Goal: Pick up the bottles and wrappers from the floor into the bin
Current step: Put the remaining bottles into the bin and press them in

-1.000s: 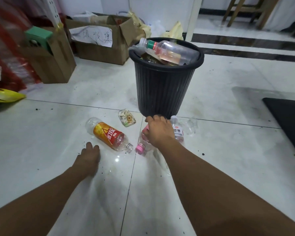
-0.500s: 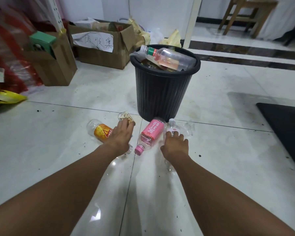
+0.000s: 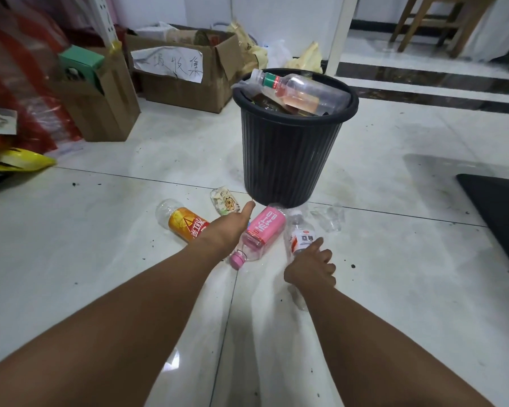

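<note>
A black ribbed bin [image 3: 288, 160] stands on the white tile floor, with a clear bottle [image 3: 300, 91] lying across its full rim. In front of it lie an orange-labelled bottle [image 3: 182, 223], a small snack wrapper [image 3: 224, 201], a pink-labelled bottle [image 3: 263, 230], a clear bottle with a white label [image 3: 301, 237] and a crumpled clear wrapper [image 3: 329, 217]. My left hand [image 3: 228, 229] curls over the orange bottle's neck end, thumb pointing at the snack wrapper. My right hand [image 3: 312, 267] grips the white-labelled bottle's lower body, with one finger stretched along the label.
Cardboard boxes [image 3: 185, 71] and a tall carton [image 3: 100, 101] stand at the back left beside red and yellow bags [image 3: 21, 161]. A black mat [image 3: 500, 212] lies at the right. Wooden chair legs [image 3: 432, 22] show at the far right back.
My left hand moved right from the bare floor onto the orange bottle's neck end. My right hand left the pink bottle and came down on the white-labelled clear bottle.
</note>
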A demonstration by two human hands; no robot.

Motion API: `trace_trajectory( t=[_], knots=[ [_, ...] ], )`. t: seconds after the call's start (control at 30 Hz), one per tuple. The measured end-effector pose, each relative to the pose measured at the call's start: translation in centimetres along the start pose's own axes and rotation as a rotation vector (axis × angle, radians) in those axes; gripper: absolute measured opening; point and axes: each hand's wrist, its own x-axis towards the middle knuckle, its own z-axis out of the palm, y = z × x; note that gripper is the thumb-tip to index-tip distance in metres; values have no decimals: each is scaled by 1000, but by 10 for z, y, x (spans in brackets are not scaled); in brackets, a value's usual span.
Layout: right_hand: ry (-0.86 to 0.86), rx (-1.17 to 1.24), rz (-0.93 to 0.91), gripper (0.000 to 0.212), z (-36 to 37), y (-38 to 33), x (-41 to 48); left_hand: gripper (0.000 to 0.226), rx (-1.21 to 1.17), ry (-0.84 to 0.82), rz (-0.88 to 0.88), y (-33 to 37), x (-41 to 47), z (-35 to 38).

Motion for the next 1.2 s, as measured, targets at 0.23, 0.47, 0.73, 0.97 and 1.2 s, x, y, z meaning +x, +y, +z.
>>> trace_trajectory(
  t=[0.23,0.47,0.73,0.97,1.2],
  knots=[
    [8,60,-4,89,6,13,-15,40,29,90,-40,13,-11,-21],
    [245,323,-234,93,-56,14,-30,30,-54,162,-59,33,-12,-53],
    [523,423,-517,87,-135,-15,-45,26,-79,323,-34,51,2,-127],
    [599,448,-523,85,-219,-54,-31,45,107,530,7,76,20,-168],
    [574,471,-536,85,-287,-89,0,34,196,536,112,100,75,-196]
  ],
)
